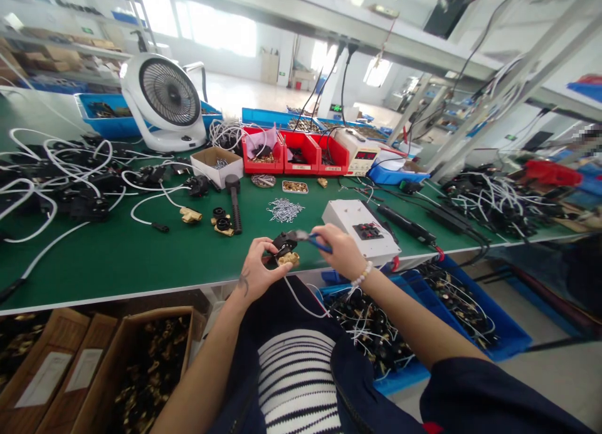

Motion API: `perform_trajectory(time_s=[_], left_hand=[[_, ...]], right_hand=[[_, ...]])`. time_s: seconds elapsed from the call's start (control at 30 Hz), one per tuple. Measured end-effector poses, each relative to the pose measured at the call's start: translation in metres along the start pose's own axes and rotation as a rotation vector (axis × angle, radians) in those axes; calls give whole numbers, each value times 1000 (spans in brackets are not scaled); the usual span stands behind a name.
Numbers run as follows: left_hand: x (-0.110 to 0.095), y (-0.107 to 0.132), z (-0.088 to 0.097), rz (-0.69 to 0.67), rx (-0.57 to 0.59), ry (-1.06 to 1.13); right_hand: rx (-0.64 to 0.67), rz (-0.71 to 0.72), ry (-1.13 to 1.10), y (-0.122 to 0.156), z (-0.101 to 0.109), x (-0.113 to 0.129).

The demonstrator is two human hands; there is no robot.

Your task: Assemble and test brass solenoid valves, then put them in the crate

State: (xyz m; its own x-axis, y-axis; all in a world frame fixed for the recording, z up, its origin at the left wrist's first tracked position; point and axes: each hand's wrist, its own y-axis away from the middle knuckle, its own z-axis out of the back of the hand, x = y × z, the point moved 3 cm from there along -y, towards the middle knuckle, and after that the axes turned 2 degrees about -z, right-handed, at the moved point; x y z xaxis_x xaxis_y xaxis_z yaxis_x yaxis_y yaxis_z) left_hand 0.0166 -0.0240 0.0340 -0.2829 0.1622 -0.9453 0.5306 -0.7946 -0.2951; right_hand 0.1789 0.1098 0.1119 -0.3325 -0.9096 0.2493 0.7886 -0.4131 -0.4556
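My left hand (258,272) is closed around a small black and brass valve part (285,251) with a white wire hanging from it, held just in front of the green table's near edge. My right hand (339,251) grips blue-handled pliers (310,238) whose jaws meet the top of that part. A white box with black switches (362,230) lies right behind my right hand. A pile of small metal pins (284,209) lies on the green table (141,252) beyond my hands. Brass fittings (190,216) and a black-handled tool (234,202) lie to the left.
A white fan (164,101) stands at the back left beside heaps of black parts with white cables (61,170). Red bins (294,152) and a meter (360,152) stand at the back. Cardboard boxes of brass parts (141,371) and a blue crate (423,308) sit below the table.
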Motion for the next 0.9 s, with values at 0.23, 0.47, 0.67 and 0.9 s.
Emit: perform_trajectory(time_s=[0.23, 0.47, 0.67, 0.9], left_hand=[[0, 1, 0, -7, 1, 9], [-1, 1, 1, -17, 6, -2], [-2, 0, 1, -24, 7, -7], [-2, -1, 1, -36, 7, -13]], right_hand=[[-187, -48, -86, -6, 9, 2], [208, -18, 57, -4, -7, 1], [-62, -90, 78, -5, 2, 3], [-62, -42, 38, -5, 6, 4]])
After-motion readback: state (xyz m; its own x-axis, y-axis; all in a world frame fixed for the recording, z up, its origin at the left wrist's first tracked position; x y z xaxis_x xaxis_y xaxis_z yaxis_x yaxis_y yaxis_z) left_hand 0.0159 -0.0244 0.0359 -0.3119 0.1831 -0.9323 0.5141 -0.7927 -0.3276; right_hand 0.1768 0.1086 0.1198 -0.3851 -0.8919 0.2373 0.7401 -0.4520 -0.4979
